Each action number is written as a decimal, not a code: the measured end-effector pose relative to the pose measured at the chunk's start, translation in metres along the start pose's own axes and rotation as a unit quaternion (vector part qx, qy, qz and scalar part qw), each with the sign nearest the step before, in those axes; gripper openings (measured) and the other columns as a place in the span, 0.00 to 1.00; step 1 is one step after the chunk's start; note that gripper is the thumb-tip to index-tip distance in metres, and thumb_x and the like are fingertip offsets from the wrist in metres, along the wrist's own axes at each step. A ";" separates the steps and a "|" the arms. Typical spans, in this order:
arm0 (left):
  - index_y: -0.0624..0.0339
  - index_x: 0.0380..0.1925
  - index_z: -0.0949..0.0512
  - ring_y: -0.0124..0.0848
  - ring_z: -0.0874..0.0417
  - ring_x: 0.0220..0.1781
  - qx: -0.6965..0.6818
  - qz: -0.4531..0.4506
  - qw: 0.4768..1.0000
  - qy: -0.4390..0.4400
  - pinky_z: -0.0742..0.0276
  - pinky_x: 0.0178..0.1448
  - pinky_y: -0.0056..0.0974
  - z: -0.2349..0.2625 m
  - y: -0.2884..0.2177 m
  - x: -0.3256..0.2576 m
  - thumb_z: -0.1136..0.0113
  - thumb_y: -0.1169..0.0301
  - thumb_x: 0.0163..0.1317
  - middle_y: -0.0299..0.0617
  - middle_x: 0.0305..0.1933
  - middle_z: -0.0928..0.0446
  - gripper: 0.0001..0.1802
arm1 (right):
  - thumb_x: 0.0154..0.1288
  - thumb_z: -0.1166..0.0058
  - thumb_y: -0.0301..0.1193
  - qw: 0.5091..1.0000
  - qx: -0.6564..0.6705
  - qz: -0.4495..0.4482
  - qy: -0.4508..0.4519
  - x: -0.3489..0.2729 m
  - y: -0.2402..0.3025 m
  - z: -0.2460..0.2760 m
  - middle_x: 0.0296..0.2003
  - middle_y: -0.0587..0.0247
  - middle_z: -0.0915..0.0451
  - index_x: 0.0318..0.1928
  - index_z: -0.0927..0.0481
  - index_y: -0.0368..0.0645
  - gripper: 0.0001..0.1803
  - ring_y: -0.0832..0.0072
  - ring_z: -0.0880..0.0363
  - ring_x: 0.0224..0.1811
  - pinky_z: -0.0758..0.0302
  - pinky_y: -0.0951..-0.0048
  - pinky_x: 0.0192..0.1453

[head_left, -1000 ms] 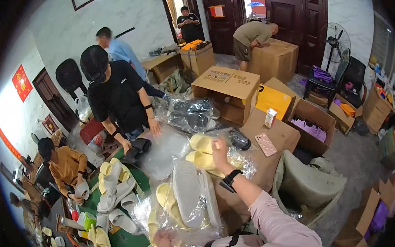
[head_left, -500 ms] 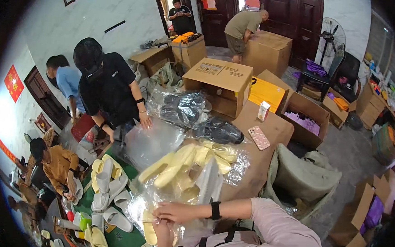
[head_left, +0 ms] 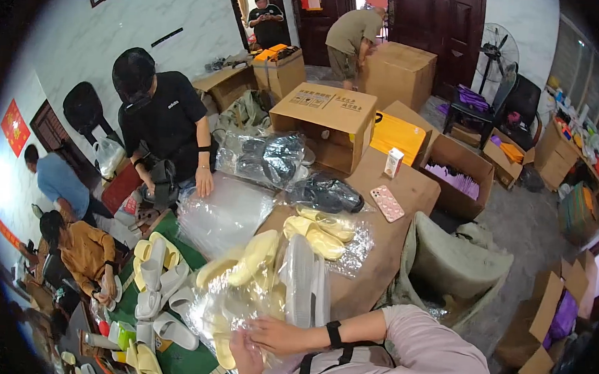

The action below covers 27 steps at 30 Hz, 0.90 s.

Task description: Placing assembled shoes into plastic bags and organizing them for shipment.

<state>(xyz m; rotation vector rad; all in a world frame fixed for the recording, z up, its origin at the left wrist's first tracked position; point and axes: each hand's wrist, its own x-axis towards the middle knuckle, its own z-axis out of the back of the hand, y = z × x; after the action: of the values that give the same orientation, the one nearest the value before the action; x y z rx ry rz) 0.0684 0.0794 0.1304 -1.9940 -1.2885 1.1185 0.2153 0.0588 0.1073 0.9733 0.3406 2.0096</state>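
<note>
My left hand [head_left: 246,356] and my right hand [head_left: 278,336] are close together at the lower middle, fingers curled on a clear plastic bag [head_left: 234,306]. Yellow slippers [head_left: 254,258] show in and under the shiny film; which layers they lie in is hard to tell. Beside my right hand stands a pair of grey slippers [head_left: 305,283], toes pointing away from me. Beyond them lies a bagged pair of yellow slippers [head_left: 320,235]. My fingertips are partly hidden by the film and each other.
Left, loose white and yellow slippers [head_left: 160,274] cover a green mat [head_left: 186,362]. Flat clear bags [head_left: 222,213] lie before a person in black [head_left: 170,117]. Bagged black slippers [head_left: 326,194], a phone [head_left: 387,203], a small box [head_left: 393,162] and a carton [head_left: 325,110] stand farther off.
The yellow slippers and film have shifted down and nearer my hands; the grey pair is more exposed. The person in black has drawn a hand back across the flat bags.
</note>
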 end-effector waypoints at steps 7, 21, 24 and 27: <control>0.63 0.44 0.33 0.29 0.23 0.30 0.098 -0.058 0.985 -0.133 0.26 0.31 0.30 0.008 0.007 0.005 0.48 0.85 0.57 0.42 0.34 0.26 0.15 | 0.55 0.44 0.37 0.981 0.035 -0.074 -0.177 -0.001 -0.036 0.065 0.55 0.46 0.31 0.51 0.29 0.42 0.24 0.54 0.36 0.60 0.41 0.53 0.61; 0.69 0.32 0.22 0.59 0.27 0.37 0.762 -0.202 0.613 0.049 0.33 0.44 0.54 0.085 0.026 0.009 0.52 0.69 0.59 0.61 0.32 0.24 0.13 | 0.62 0.56 0.31 0.769 -0.320 -0.549 -0.066 -0.074 -0.298 0.141 0.63 0.49 0.39 0.65 0.38 0.60 0.28 0.51 0.25 0.49 0.28 0.53 0.54; 0.69 0.33 0.22 0.59 0.28 0.45 0.701 -0.174 0.692 0.005 0.35 0.53 0.53 0.069 0.021 -0.001 0.50 0.68 0.59 0.62 0.38 0.24 0.14 | 0.59 0.55 0.27 0.777 -0.414 -0.471 -0.060 -0.077 -0.313 0.139 0.45 0.56 0.25 0.50 0.27 0.47 0.17 0.61 0.21 0.38 0.23 0.63 0.40; 0.71 0.36 0.22 0.58 0.28 0.45 0.730 -0.254 0.634 0.022 0.35 0.53 0.53 0.047 0.010 -0.011 0.50 0.69 0.60 0.62 0.39 0.24 0.14 | 0.57 0.55 0.27 0.805 -0.419 -0.413 -0.079 -0.068 -0.310 0.144 0.33 0.60 0.24 0.32 0.24 0.44 0.05 0.64 0.20 0.36 0.22 0.66 0.33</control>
<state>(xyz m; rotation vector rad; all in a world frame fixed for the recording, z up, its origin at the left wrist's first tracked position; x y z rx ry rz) 0.0318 0.0646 0.1016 -0.3586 -0.3864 1.1244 0.5252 0.1739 -0.0041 0.2992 -0.2108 1.0474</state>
